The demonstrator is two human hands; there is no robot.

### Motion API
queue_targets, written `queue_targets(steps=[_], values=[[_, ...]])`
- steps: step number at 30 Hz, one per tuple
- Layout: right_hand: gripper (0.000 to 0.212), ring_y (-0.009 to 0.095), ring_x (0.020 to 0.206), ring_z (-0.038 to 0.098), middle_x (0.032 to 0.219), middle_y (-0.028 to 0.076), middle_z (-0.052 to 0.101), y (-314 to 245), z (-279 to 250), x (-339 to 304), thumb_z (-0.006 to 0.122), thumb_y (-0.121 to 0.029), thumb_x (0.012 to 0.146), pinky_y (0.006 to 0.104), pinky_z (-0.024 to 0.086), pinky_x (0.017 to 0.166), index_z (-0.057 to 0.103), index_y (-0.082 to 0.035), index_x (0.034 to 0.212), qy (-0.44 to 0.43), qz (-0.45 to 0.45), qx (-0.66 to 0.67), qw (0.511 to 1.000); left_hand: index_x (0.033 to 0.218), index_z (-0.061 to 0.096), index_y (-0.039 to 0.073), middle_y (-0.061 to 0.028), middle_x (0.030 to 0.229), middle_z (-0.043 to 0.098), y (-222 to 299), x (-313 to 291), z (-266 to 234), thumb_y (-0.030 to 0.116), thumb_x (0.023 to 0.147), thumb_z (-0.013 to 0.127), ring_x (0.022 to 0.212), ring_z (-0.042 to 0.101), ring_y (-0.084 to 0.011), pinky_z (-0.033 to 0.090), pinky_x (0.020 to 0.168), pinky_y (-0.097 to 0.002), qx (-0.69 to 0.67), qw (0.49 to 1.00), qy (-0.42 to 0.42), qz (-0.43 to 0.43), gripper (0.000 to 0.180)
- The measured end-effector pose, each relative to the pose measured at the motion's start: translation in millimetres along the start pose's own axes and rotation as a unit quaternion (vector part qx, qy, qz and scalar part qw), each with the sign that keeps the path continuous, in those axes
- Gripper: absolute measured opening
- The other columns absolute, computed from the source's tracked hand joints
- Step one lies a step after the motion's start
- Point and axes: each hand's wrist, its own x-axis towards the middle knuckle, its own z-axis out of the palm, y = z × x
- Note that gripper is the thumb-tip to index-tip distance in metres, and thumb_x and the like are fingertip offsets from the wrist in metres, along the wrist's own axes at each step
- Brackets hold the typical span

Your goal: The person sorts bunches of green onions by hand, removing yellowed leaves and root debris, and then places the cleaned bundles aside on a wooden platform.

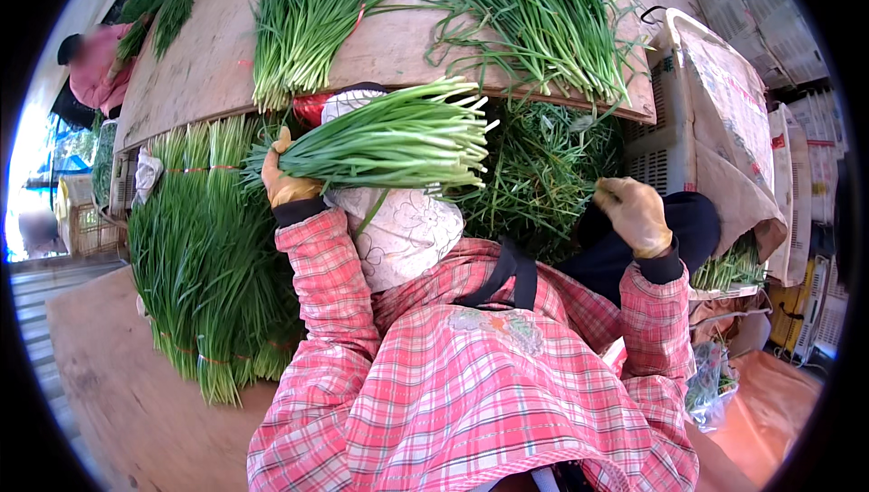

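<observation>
My left hand (288, 175), in a yellowish glove, is wrapped round the leafy end of a bunch of garlic chives (389, 141). The bunch lies sideways above my lap, its pale cut stems fanned out to the right. My gloved right hand (634, 213) is raised over my right knee, well apart from the bunch. Its fingers are curled together, and anything in them is hidden. Below and between the hands, a heap of loose green leaves (534, 180) sits under the board's front edge.
Two loose piles of chives (317, 21) (552, 17) lie on the wooden board (213, 48) ahead. Tied bunches (213, 248) stand at my left. A crate draped with brown sacking (724, 103) is at the right. A person in pink (95, 66) is at the far left, handling greens.
</observation>
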Motion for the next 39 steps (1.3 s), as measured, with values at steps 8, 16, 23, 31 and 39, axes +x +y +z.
queue_targets(steps=[8, 16, 23, 31, 39], values=[[0.091, 0.037, 0.096, 0.06, 0.116, 0.024, 0.056, -146.2, -4.8, 59.2, 0.08, -0.028, 0.063, 0.0412, 0.05, 0.078, 0.034, 0.0, 0.136, 0.145, -0.216, 0.207, 0.943, 0.097, 0.063, 0.005, -0.0149, 0.096, 0.065, -5.8, -27.1, 21.6, 0.027, 0.093, 0.041, 0.085, 0.062, -0.0326, 0.05, 0.077, -0.0498, 0.102, 0.982, 0.121, 0.102, 0.031], [0.014, 0.019, 0.064, 0.062, 0.073, 0.015, 0.064, -129.6, 40.7, 136.2, 0.062, -0.007, 0.083, 0.0315, 0.048, 0.061, 0.065, -0.001, 0.094, 0.072, -0.07, 0.518, 0.849, 0.121, 0.056, 0.004, -0.012, 0.102, 0.064, 8.6, -35.2, 39.5, 0.025, 0.089, 0.044, 0.092, 0.06, -0.0301, 0.044, 0.09, -0.0486, 0.013, 0.995, -0.094, -0.009, 0.04], [0.014, 0.004, 0.057, 0.05, 0.066, -0.002, 0.058, -90.9, -17.6, 74.9, 0.064, -0.015, 0.087, 0.0184, 0.039, 0.051, 0.068, -0.002, 0.091, -0.043, 0.099, 0.53, 0.841, 0.113, 0.061, 0.002, -0.0121, 0.099, 0.066, -19.3, -29.4, 48.3, 0.017, 0.088, 0.046, 0.086, 0.063, -0.0295, 0.05, 0.08, -0.0436, 0.122, 0.959, 0.214, 0.141, 0.032], [0.064, 0.008, 0.066, 0.053, 0.083, 0.005, 0.062, -162.9, 24.1, 77.9, 0.073, -0.012, 0.078, 0.0211, 0.044, 0.059, 0.039, 0.012, 0.127, -0.059, 0.105, 0.668, 0.734, 0.11, 0.061, 0.004, -0.0143, 0.103, 0.065, -19.1, -23.3, 11.6, 0.028, 0.091, 0.038, 0.091, 0.061, -0.0329, 0.049, 0.083, -0.0457, 0.299, 0.924, 0.165, 0.175, 0.038], [0.053, 0.007, 0.058, 0.05, 0.072, 0.005, 0.061, -167.2, 36.1, 89.3, 0.059, -0.004, 0.083, 0.0198, 0.039, 0.052, 0.039, 0.007, 0.131, -0.039, 0.102, 0.682, 0.723, 0.11, 0.061, 0.005, -0.0145, 0.106, 0.064, -17.3, -30.5, 13.7, 0.028, 0.09, 0.039, 0.092, 0.061, -0.0342, 0.048, 0.085, -0.0482, 0.34, 0.907, 0.152, 0.197, 0.038]])
